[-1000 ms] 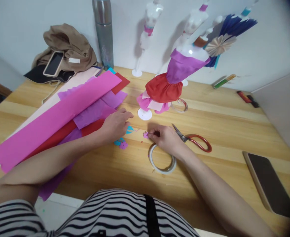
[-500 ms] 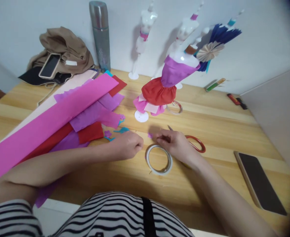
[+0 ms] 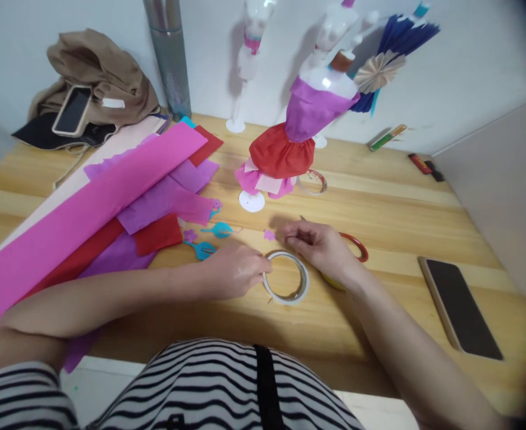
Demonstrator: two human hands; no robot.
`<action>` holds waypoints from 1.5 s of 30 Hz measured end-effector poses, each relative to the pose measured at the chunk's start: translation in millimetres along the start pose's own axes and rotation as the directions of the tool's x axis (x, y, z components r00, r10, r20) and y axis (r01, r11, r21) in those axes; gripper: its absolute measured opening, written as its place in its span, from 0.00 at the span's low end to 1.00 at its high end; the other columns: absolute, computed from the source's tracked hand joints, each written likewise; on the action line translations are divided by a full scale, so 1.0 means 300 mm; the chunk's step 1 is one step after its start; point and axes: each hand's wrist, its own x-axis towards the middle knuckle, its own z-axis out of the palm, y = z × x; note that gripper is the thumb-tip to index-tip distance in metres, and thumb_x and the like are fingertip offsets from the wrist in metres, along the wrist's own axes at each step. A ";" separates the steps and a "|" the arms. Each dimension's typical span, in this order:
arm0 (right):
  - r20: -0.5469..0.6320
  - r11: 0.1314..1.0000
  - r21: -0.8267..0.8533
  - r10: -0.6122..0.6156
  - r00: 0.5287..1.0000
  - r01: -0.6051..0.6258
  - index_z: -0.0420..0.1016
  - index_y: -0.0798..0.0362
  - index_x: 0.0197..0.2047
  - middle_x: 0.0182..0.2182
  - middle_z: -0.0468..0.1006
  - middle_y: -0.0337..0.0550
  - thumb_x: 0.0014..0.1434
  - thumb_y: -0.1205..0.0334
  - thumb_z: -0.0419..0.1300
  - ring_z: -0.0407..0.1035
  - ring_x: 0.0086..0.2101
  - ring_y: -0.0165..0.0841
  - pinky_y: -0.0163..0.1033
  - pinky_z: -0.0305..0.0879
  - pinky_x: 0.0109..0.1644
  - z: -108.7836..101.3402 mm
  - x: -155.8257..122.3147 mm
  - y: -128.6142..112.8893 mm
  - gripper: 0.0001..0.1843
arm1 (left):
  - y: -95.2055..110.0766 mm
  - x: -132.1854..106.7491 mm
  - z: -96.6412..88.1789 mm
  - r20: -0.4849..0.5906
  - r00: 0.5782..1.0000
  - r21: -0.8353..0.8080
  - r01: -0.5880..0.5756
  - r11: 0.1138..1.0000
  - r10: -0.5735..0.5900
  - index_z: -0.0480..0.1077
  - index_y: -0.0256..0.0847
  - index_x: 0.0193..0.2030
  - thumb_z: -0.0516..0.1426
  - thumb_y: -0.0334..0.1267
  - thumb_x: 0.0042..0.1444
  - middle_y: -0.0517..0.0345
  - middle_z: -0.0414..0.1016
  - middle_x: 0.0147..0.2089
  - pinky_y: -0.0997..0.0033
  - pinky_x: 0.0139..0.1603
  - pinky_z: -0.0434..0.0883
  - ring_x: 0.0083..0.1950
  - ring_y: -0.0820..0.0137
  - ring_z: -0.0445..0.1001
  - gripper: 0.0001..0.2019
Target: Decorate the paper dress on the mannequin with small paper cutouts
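My left hand [image 3: 238, 272] is closed, its fingertips at the left rim of a roll of white tape [image 3: 306, 280] lying flat on the table. Over the roll's upper right edge hovers my right hand [image 3: 320, 246], thumb and fingers pinched together; whatever is between them is too small to make out. A small purple paper flower [image 3: 269, 235] lies just left of those fingertips. Scissors with red-orange handles [image 3: 356, 246] are partly hidden behind the right hand. Blue paper leaf shapes [image 3: 221, 230] and another purple flower [image 3: 190, 235] lie beyond my left hand.
A mannequin figure in a purple, red and pink paper dress [image 3: 285, 152] stands at the back. Crepe paper sheets [image 3: 88, 215] pile up on the left, near a flask [image 3: 168, 65] and a brown cap [image 3: 97, 71]. A phone [image 3: 462, 307] lies right.
My left hand has moved slightly right and down to the tape roll, uncovering more of the blue leaves. My right hand stays pinched above the roll. The view has shifted a little.
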 end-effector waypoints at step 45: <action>0.083 0.992 -0.107 0.072 0.994 -0.063 0.75 0.53 0.26 0.21 0.71 0.37 0.49 0.45 0.71 0.61 0.22 0.29 0.36 0.58 0.25 -0.043 -0.061 -0.017 0.19 | -0.007 0.004 -0.097 -0.115 0.993 -0.705 -0.103 0.702 0.031 0.81 0.39 0.29 0.68 0.36 0.51 0.50 0.79 0.41 0.74 0.39 0.71 0.41 0.70 0.77 0.04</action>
